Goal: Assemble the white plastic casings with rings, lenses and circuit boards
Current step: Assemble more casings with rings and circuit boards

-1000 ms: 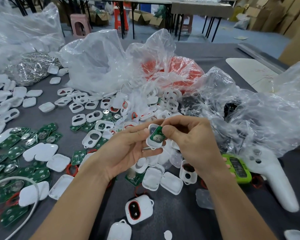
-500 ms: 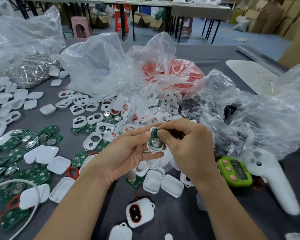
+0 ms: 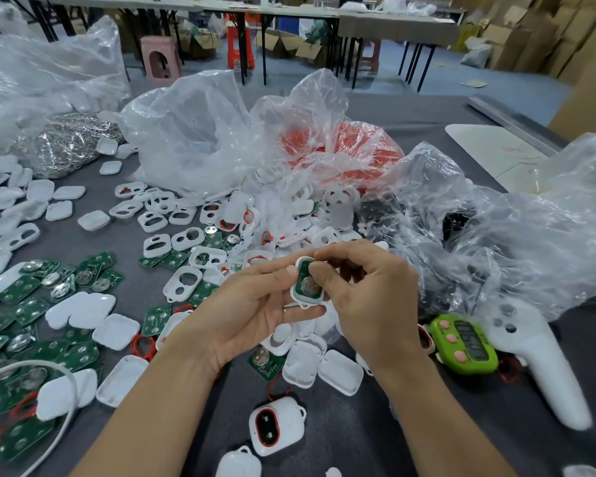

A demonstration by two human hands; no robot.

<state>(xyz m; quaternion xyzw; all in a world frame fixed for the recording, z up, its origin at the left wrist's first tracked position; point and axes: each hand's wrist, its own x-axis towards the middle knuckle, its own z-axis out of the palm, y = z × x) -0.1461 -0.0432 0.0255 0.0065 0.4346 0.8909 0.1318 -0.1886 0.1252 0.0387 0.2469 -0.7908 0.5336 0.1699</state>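
Note:
My left hand holds a white plastic casing from below and the left, thumb along its upper edge. A green circuit board with a silver coin cell lies inside the casing. My right hand pinches the casing from the right, its thumb pressing on the board. Loose white casing halves and green circuit boards are spread over the grey table to the left. One assembled casing with a red ring lies near the front edge.
Clear plastic bags are piled behind the parts, one over red rings. A green timer and a white controller lie at the right. A white cable curves at the lower left. White lids sit under my hands.
The circuit board has gone from tilted above the casing to lying flat inside it, with my right thumb now pressing on it. Both hands stayed in place.

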